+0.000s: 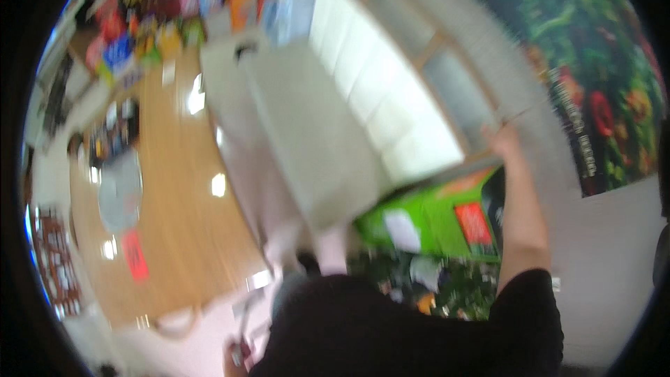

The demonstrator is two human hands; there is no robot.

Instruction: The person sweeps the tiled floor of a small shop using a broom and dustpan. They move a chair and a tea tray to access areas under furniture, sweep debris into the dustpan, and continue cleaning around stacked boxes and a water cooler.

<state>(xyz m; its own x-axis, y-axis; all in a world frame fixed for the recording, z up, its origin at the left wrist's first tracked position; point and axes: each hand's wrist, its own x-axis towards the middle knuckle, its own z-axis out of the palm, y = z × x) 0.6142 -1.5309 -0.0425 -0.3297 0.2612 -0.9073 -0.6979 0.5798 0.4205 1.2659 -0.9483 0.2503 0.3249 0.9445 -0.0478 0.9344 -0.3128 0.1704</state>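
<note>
My right hand [502, 139] reaches forward to the near corner of a wood-framed panel with panes [458, 94], which stands against the wall behind a bright white tiled surface [382, 99]. Blur hides whether its fingers grip the frame. Low at the bottom edge, my left hand [238, 358] is partly cut off; its fingers are curled on a small dark red and metallic object [242, 353], too blurred to name. A long beige surface [314, 131] lies in front of me, alongside the white tiled surface.
A wooden table [178, 178] on the left bears a grey round plate [120, 191], a red card [135, 255] and a dark holder with bottles [112, 133]. Colourful packages [167, 39] stand at the far end. A green box [429, 220] is near my right arm.
</note>
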